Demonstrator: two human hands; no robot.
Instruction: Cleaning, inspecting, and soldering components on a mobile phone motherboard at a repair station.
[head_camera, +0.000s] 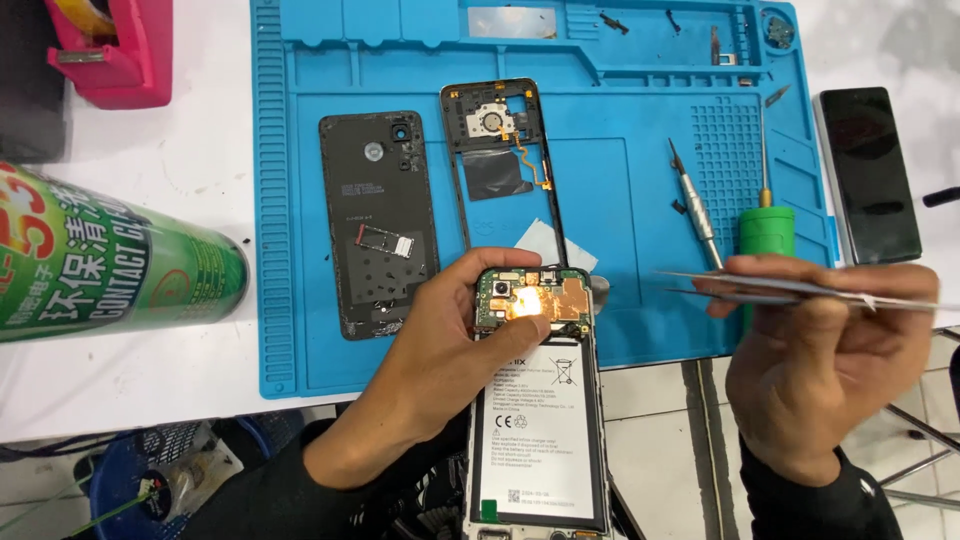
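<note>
The left hand (440, 350) pinches the top edge of the opened smartphone with exposed white battery and copper-shielded board (535, 400), held off the table's near edge. The right hand (820, 350) pinches thin metal tweezers (760, 288) beside it. The black back cover (380, 220) and black plastic mid-frame (500, 160) already lie removed on the blue silicone repair mat (620, 330); board and battery remain seated.

My white bench (190, 160) carried a blue work mat (620, 320), a green spray can (110, 265) lying on its side, a pink tape dispenser (115, 50) and a dark phone (870, 175) beside the mat.
</note>
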